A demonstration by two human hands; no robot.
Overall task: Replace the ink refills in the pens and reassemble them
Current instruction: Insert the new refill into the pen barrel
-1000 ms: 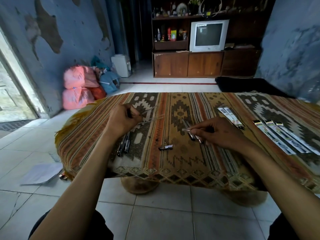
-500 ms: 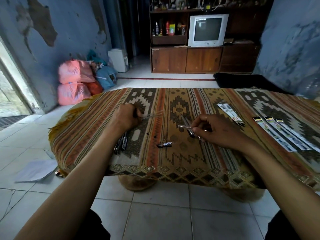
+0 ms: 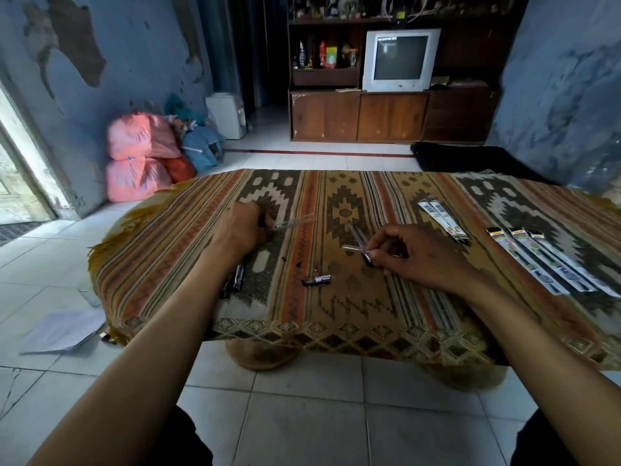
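Left hand [image 3: 240, 230] at frame centre-left pinching a thin clear plastic refill tube [image 3: 295, 220], right hand [image 3: 420, 258] gripping a clear pen barrel [image 3: 354, 249], above a desk draped in patterned woven cloth [image 3: 336, 311]

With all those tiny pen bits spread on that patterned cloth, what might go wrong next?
The small dark pen part lies loose on the busy patterned cloth, so it could be overlooked or brushed off. The left hand holds a thin clear tube, which might bend. The pens under the left forearm could roll.
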